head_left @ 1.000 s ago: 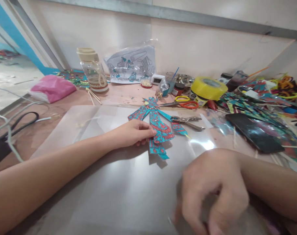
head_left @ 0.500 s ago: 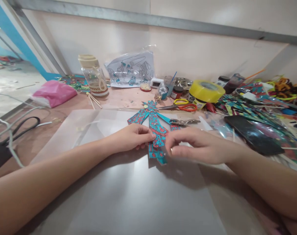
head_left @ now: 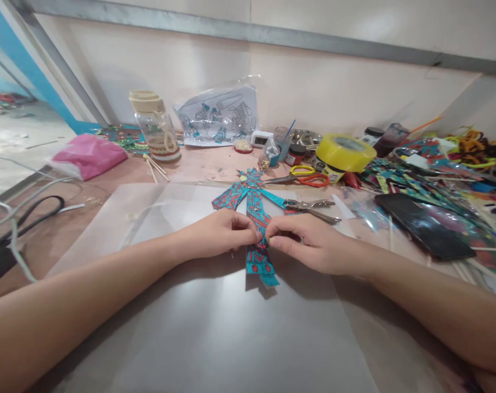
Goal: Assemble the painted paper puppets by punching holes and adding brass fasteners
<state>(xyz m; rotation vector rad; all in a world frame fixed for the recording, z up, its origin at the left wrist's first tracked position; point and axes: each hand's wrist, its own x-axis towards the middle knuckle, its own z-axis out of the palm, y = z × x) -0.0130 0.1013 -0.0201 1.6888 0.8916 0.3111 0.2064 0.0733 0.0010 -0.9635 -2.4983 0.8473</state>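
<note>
A jointed, flat cut-out puppet [head_left: 255, 199], patterned in turquoise and red, lies on a large white sheet [head_left: 215, 333]. My left hand [head_left: 219, 232] pinches the lower part of the puppet between thumb and fingers. From the other side, my right hand [head_left: 313, 240] has its thumb and forefinger pressed together against the same spot. Whatever sits between those right fingertips is tiny and I cannot name it. A strip with red dots hangs below both hands. Metal hole-punch pliers [head_left: 311, 207] lie just beyond my right hand.
Scissors [head_left: 300, 177] with yellow and orange handles lie behind the puppet. A tape roll [head_left: 346, 153] rests on a jar. At right are a black phone [head_left: 425, 226] and several sticks and coloured pieces; at left, a bottle [head_left: 155, 128], a pink bag [head_left: 88, 156] and cables [head_left: 16, 240].
My right hand has moved left onto the puppet and now meets my left hand. The puppet's lower part has swung slightly and lies more toward me.
</note>
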